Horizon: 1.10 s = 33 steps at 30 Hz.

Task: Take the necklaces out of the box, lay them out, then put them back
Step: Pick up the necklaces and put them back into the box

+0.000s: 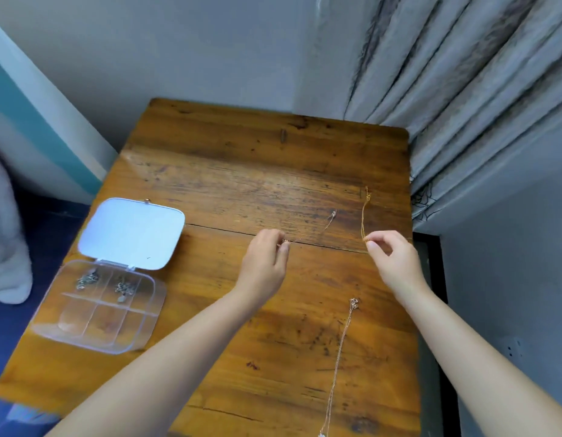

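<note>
From the head view, the left hand (264,263) pinches a thin silvery chain necklace (328,219) and the right hand (391,257) a fine gold chain necklace (364,216) on the wooden worktop (242,171), both limp, light, tangle-prone, best held by the ends.

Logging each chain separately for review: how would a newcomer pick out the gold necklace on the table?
Start at the wooden table and go to its far right edge beside the grey curtain. The gold necklace runs there from the right hand away toward the wall. It is bright yellow; the other two chains laid out are paler and thinner.
</note>
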### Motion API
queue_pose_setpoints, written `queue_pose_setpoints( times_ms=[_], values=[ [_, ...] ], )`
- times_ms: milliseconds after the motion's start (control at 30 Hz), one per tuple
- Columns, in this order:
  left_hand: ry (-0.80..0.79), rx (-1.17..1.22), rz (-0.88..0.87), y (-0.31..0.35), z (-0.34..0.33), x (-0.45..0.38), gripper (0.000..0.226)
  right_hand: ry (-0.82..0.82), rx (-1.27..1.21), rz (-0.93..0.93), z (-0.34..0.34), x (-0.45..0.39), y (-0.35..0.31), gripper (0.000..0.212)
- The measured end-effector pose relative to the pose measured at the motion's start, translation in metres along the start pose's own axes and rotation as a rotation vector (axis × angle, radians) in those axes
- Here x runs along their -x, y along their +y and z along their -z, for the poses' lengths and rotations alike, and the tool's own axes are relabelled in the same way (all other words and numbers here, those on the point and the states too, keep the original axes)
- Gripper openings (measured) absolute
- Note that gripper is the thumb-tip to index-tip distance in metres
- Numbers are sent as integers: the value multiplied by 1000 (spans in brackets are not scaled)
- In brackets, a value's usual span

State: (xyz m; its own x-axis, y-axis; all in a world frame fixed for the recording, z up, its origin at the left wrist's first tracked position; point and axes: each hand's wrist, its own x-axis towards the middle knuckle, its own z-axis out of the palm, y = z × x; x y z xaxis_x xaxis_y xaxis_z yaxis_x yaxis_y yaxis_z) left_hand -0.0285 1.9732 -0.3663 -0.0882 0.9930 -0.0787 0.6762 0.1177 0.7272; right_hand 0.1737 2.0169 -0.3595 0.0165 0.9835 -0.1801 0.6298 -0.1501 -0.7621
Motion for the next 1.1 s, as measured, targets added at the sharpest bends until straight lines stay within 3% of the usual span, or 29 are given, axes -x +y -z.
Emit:
queue_pose_setpoints(
  times_ms=[133, 267, 367, 600, 900, 1100],
  values=[
    [114, 491, 75, -11, 54, 21, 19, -15, -472, -25, -9, 17, -59, 25],
    [116, 1030, 270, -32, 98, 46, 35, -190, -903, -89, -34, 44, -108, 31],
    [146, 1205, 336, -53, 129, 76, 38, -352, -1155, -173, -69, 74, -135, 32],
    [207, 1377, 347, -126, 210, 131, 38, -511, -1157, -235, -180, 146, -191, 30],
    [11, 1441, 258, -156, 266, 135, 39, -299, -1166, -183, -253, 163, -237, 32],
    [-4, 1493, 336, -168, 276, 134, 38, -232, -1125, -158, -272, 156, -251, 31]
  ],
)
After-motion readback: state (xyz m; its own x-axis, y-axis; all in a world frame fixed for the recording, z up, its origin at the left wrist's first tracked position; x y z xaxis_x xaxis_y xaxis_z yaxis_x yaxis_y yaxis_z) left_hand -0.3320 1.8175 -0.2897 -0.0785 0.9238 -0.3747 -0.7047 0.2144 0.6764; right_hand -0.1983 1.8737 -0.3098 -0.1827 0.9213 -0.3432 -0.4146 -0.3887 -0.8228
